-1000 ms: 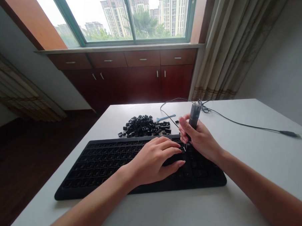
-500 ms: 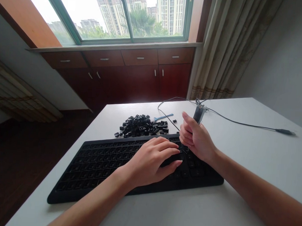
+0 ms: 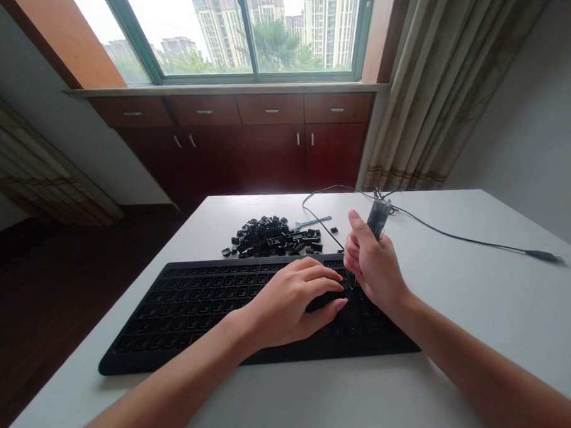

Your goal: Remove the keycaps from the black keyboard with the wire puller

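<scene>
A black keyboard [image 3: 186,310] lies on the white table, its left and middle parts bare of keycaps. Some keycaps still sit at its right end. My left hand [image 3: 295,303] rests over the keyboard, fingers bent but apart, fingertips touching it near the right section. My right hand [image 3: 373,262] is wrapped around the dark handle of a keycap puller [image 3: 378,218], held upright. Thin wire prongs show below the fist, down at the keys. Which key they touch is hidden by my fingers.
Behind the keyboard lies a pile of loose black keycaps [image 3: 270,235], with a thin blue tool [image 3: 313,222] beside it. A black cable [image 3: 455,235] runs across the back of the table [image 3: 499,311] to a plug at right. Cabinets [image 3: 250,152] stand under the window.
The whole view has shifted slightly. My right hand still grips the puller, its handle turned a little. My left hand stays on the keyboard.
</scene>
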Motion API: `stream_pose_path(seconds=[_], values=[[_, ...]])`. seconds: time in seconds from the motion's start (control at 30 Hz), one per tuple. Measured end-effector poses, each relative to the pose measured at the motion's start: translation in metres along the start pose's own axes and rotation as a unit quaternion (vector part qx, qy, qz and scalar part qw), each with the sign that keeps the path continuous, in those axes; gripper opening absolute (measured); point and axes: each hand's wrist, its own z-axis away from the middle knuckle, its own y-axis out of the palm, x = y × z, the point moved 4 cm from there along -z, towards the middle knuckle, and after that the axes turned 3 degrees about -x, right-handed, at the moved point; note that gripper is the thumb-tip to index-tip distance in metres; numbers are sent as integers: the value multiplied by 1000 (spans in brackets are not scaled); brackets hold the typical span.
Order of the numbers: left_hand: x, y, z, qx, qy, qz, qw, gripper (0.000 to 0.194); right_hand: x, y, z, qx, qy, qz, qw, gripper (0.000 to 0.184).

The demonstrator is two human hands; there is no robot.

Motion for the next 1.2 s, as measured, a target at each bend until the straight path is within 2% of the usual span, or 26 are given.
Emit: stream_pose_path(seconds=[0.13,0.27,0.43,0.53,0.6,0.7,0.73,0.8,0.87,0.93,1.0,1.2], values=[[1,0,-1,0,-6,16,1000,15,-3,0,1,-4,-3,15,1000,59],[0,1,0,2,-7,12,1000,16,-7,4,0,18,-11,31,999,60],[0,0,-1,10,-8,4,1000,17,-12,11,1,115,2,-26,993,63],[-2,0,-1,20,-11,-6,1000,19,-11,11,7,174,-29,-55,983,60],[-3,0,-1,23,-14,-2,1000,17,-9,9,9,193,-49,-63,978,60],[-3,1,-1,-7,-46,33,998,8,-6,8,10,189,-60,-80,977,62],[-3,2,0,-21,-67,45,997,11,-5,8,10,186,-58,-88,977,62],[-2,4,0,-33,-110,49,992,28,-3,9,9,180,-45,-106,977,62],[-2,9,-1,-12,-133,29,991,46,-3,9,9,176,-32,-124,976,63],[-3,12,-3,26,-128,-1,991,48,-3,9,8,170,-28,-133,976,63],[-5,14,-4,52,-106,-27,993,41,-2,8,8,158,-37,-138,977,62],[-5,14,-4,57,-67,-49,995,37,-3,3,7,117,-34,-156,980,62]])
